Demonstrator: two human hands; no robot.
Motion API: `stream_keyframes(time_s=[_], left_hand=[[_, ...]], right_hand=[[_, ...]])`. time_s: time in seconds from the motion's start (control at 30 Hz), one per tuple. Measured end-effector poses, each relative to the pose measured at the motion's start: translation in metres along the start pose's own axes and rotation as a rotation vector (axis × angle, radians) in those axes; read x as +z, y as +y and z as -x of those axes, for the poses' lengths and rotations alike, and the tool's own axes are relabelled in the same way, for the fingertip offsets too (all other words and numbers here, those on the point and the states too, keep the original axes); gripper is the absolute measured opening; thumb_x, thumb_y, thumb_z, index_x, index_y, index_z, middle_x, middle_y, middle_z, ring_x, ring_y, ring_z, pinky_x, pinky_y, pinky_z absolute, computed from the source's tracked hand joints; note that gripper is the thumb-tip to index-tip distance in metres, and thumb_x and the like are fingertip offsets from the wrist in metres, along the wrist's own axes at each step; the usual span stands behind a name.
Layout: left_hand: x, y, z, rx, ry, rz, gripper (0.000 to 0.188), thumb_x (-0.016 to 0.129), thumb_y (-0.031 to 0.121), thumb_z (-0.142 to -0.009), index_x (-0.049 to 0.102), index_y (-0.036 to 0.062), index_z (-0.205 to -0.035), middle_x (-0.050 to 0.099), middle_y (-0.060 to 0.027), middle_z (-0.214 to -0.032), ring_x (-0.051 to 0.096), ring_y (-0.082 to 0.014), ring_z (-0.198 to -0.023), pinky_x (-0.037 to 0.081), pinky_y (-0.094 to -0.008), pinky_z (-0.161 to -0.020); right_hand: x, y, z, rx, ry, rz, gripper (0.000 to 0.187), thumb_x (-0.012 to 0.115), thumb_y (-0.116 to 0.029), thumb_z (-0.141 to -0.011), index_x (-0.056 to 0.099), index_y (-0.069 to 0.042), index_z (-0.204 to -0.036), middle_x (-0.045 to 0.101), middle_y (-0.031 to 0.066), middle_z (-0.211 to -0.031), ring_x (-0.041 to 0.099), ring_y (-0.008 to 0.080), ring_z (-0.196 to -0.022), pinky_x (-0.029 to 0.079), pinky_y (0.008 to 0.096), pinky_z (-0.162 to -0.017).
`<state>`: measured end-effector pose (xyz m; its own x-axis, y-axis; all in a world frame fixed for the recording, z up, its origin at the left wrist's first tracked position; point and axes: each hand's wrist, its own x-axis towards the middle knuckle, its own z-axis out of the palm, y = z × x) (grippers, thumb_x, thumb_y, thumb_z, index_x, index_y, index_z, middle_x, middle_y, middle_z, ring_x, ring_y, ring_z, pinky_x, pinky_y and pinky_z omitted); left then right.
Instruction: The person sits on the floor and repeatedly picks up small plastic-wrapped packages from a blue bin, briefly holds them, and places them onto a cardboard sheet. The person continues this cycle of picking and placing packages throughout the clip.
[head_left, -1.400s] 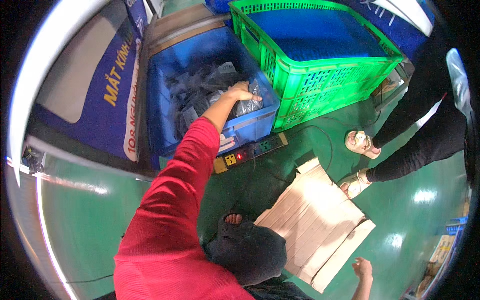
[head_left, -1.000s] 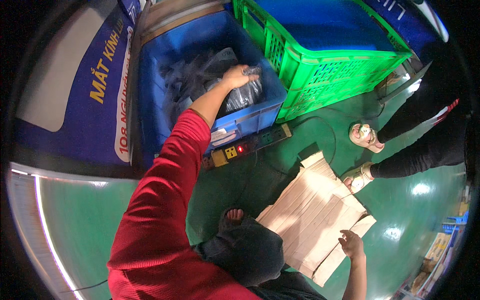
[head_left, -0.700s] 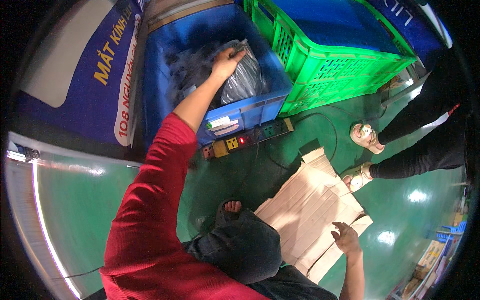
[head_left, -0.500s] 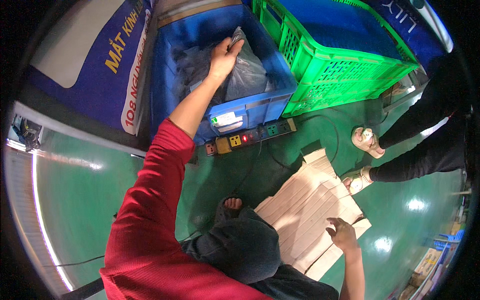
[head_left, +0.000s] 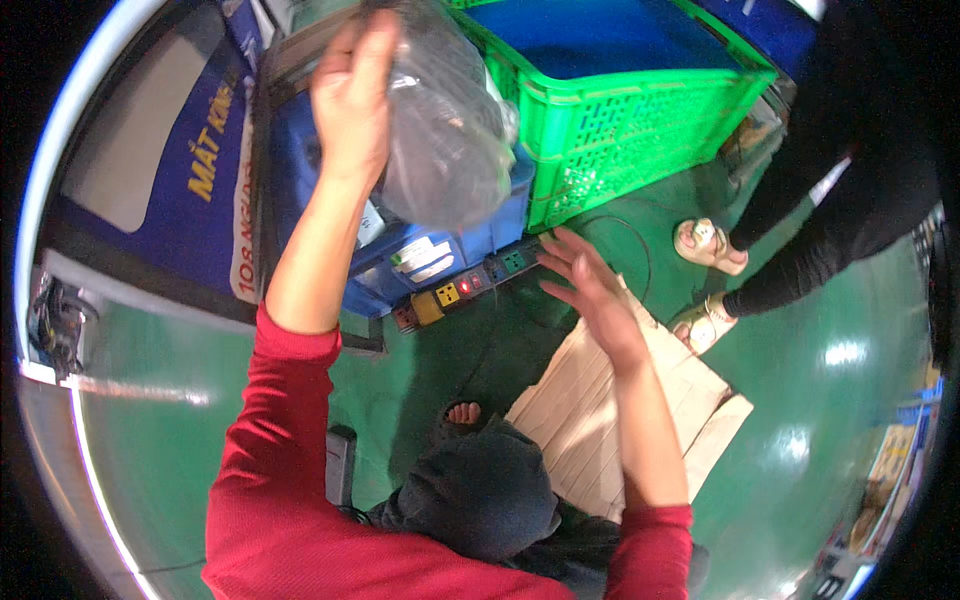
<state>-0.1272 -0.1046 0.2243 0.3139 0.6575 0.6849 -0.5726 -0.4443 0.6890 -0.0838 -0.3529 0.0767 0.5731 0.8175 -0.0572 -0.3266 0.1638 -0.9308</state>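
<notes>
My left hand (head_left: 355, 100) grips the top of a clear plastic bag (head_left: 445, 140) with dark contents. The bag hangs above the blue crate (head_left: 500, 215) and hides most of what lies inside it. My right hand (head_left: 595, 290), fingers apart and holding nothing, is raised over the far edge of the flattened cardboard (head_left: 580, 420). It is to the right of the power strip (head_left: 470, 285) and below the green crate.
A green perforated crate (head_left: 640, 130) with a blue interior stands right of the blue one. Another person's legs and sandals (head_left: 710, 245) are at the right. A dark cable (head_left: 648, 250) curls on the green floor. A printed blue panel (head_left: 190, 150) stands at the left.
My left hand has lifted the bag up out of the blue crate. My right hand has risen from over the cardboard toward the crates.
</notes>
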Motion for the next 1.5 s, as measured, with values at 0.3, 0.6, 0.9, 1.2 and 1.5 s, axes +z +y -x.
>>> stream_keyframes(time_s=[0.3, 0.6, 0.9, 1.2, 1.5], left_hand=[[0.054, -0.064, 0.12, -1.156, -0.367, 0.964, 0.048, 0.037, 0.044, -0.088, 0.051, 0.0042, -0.11, 0.056, -0.0113, -0.105, 0.055, -0.0236, -0.094, 0.045, -0.0379, -0.082], [0.121, -0.067, 0.293, -1.746, -0.837, 0.919, 0.051, 0.036, 0.048, -0.087, 0.05, 0.0061, -0.114, 0.055, -0.0099, -0.111, 0.055, -0.0241, -0.096, 0.044, -0.0394, -0.085], [0.203, -0.108, 0.447, -1.939, -1.029, 0.654, 0.06, 0.039, 0.057, -0.082, 0.049, 0.0076, -0.115, 0.055, -0.0083, -0.112, 0.055, -0.0203, -0.095, 0.044, -0.0376, -0.084], [0.326, -0.055, 0.552, -1.181, -2.063, 0.446, 0.063, 0.04, 0.057, -0.082, 0.047, 0.0059, -0.12, 0.052, -0.0088, -0.117, 0.049, -0.0196, -0.105, 0.036, -0.0316, -0.091], [0.267, -0.039, 0.462, -0.296, -2.041, 0.182, 0.028, 0.05, 0.02, -0.086, 0.054, 0.0016, -0.106, 0.059, -0.0142, -0.103, 0.058, -0.0221, -0.092, 0.044, -0.0312, -0.081]], right_hand=[[0.009, 0.032, 0.053, -0.34, 0.122, -0.699, 0.08, 0.041, -0.066, -0.074, 0.033, -0.007, -0.128, 0.044, 0.0105, -0.123, 0.042, 0.0262, -0.113, 0.031, 0.0419, -0.098], [-0.073, 0.093, 0.184, -0.271, 0.799, -0.563, 0.056, 0.059, -0.009, -0.071, 0.039, -0.002, -0.123, 0.053, 0.0119, -0.111, 0.053, 0.0222, -0.1, 0.04, 0.0348, -0.089], [-0.128, 0.136, 0.264, -0.276, 1.209, -0.087, 0.066, 0.054, 0.01, -0.059, 0.045, -0.005, -0.122, 0.051, 0.0056, -0.114, 0.047, 0.0182, -0.103, 0.034, 0.0293, -0.092], [-0.122, 0.183, 0.26, -0.242, 1.636, 0.221, 0.091, 0.064, 0.003, -0.06, 0.015, -0.013, -0.136, 0.008, 0.02, -0.137, 0.011, 0.0348, -0.128, 0.02, 0.0465, -0.101], [-0.142, 0.222, 0.248, 0.377, 1.865, 0.624, 0.087, 0.061, -0.011, -0.068, 0.008, -0.007, -0.136, 0.007, 0.0288, -0.135, 0.016, 0.0435, -0.124, 0.021, 0.0474, -0.101]])
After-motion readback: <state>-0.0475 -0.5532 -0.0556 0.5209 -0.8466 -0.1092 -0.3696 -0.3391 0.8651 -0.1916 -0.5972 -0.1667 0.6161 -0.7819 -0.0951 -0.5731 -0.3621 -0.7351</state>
